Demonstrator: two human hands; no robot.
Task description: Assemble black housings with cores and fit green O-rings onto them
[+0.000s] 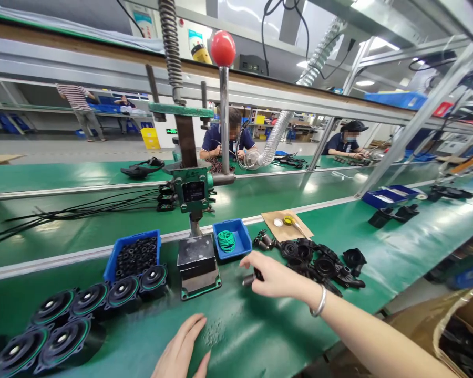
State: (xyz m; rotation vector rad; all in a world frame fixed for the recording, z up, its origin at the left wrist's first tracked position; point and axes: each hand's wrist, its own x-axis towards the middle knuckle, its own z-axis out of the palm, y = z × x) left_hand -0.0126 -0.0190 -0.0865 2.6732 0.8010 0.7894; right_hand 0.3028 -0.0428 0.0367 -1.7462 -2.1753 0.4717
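Note:
My right hand point(274, 277) hovers over the green table, fingers curled round a small dark cylindrical part point(252, 279) whose grey end sticks out to the left. A silver bangle sits on that wrist. My left hand point(182, 350) lies flat on the table near the front edge, fingers stretched out and holding nothing. Just ahead stands a manual press point(193, 194) with a red-knobbed lever point(223, 48) and a black block base point(197, 264). To the right lies a heap of black plastic housings point(319, 262).
A blue bin of green rings point(230, 239) and a blue bin of black rings point(136, 255) flank the press. Round black discs with green rims point(69, 320) line the left. A brown card point(287, 224) carries small parts. Other people work across the conveyor. A cardboard box point(463, 325) stands at the right.

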